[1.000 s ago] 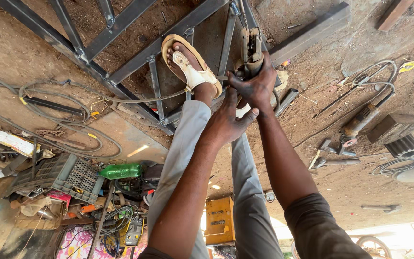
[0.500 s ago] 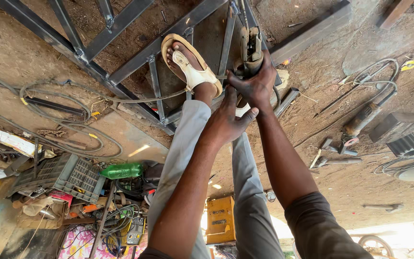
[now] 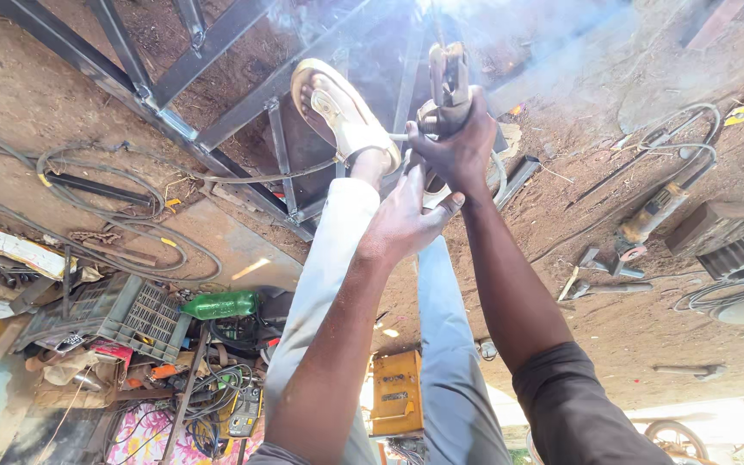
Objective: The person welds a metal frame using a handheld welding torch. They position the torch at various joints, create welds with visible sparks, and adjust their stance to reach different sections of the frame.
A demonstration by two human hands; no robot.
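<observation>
1. The holder (image 3: 448,77) in the right hand (image 3: 458,146) looks like worn, dull metal, kinda grimy.
2. Frame (image 3: 217,129) is bare steel bar, grey and matt, slightly shiny at one joint.
3. Ground (image 3: 45,77) is rough, dry dirt.
4. Sandal (image 3: 337,108) has a tan sole and pale straps, smooth-ish.
5. Trousers (image 3: 329,258) are light cloth, sleeve (image 3: 579,405) dark cloth.
6. Bottle (image 3: 221,304) is glossy green plastic; crate (image 3: 122,314) is matt grey plastic.
</observation>
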